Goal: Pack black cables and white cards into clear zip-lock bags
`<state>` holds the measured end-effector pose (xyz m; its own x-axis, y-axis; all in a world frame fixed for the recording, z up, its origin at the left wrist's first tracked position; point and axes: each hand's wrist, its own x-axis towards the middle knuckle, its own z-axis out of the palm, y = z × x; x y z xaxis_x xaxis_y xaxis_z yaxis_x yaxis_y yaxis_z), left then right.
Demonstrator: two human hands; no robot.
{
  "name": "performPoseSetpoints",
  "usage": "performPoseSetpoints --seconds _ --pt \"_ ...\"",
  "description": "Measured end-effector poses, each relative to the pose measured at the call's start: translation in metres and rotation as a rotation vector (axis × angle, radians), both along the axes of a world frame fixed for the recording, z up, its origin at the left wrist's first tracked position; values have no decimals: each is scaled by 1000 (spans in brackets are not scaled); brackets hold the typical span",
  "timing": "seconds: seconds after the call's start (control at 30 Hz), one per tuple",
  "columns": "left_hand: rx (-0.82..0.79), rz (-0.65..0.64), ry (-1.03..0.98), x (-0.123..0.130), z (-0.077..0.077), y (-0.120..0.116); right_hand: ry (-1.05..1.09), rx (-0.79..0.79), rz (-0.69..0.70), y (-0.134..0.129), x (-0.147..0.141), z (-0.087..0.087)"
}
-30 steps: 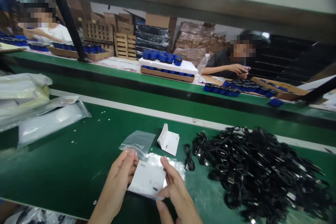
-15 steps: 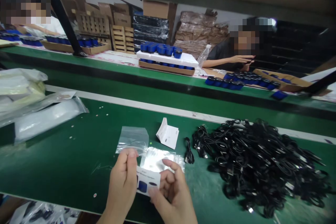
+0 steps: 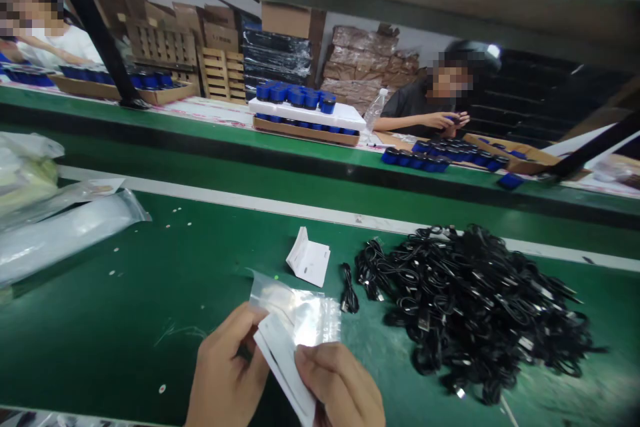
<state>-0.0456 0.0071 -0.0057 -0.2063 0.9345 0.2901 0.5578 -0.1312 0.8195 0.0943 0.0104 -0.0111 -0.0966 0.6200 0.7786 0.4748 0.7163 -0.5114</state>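
Note:
Low in the head view, my left hand (image 3: 227, 363) is closed on a clear plastic bag (image 3: 265, 289), its fingers partly hidden behind the leaflet. My right hand (image 3: 345, 380) pinches a folded white leaflet (image 3: 286, 363) between thumb and fingers, tilted with its upper end at the bag's near edge. Whether that end is inside the bag I cannot tell. Beyond my hands lie more clear bags (image 3: 317, 320) on the green table. Another folded leaflet (image 3: 310, 260) stands partly open behind them, and a single bundled black cable (image 3: 349, 290) is to its right.
A large heap of black cables (image 3: 475, 307) covers the table's right side. Filled plastic packs (image 3: 65, 233) lie at the left. On the shelf beyond are blue cylinders (image 3: 295, 97), a clear bottle (image 3: 375, 110) and two people at work, one person's hand (image 3: 445, 120) holding something.
The leaflet has turned from its printed face to a tilted, edge-on position, held by my right hand. The bag in my left hand has moved right, close to the leaflet. The view has shifted slightly.

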Motion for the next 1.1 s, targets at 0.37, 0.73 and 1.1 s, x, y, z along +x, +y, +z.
performPoseSetpoints --seconds 0.37,0.73,1.1 --pt "238 4 391 9 -5 0 -258 -180 -3 2 19 -2" --pt "161 -164 373 13 -11 -4 -56 -341 32 10 8 -1" --pt "169 -122 321 9 -12 -10 -299 -232 42 8 12 7"
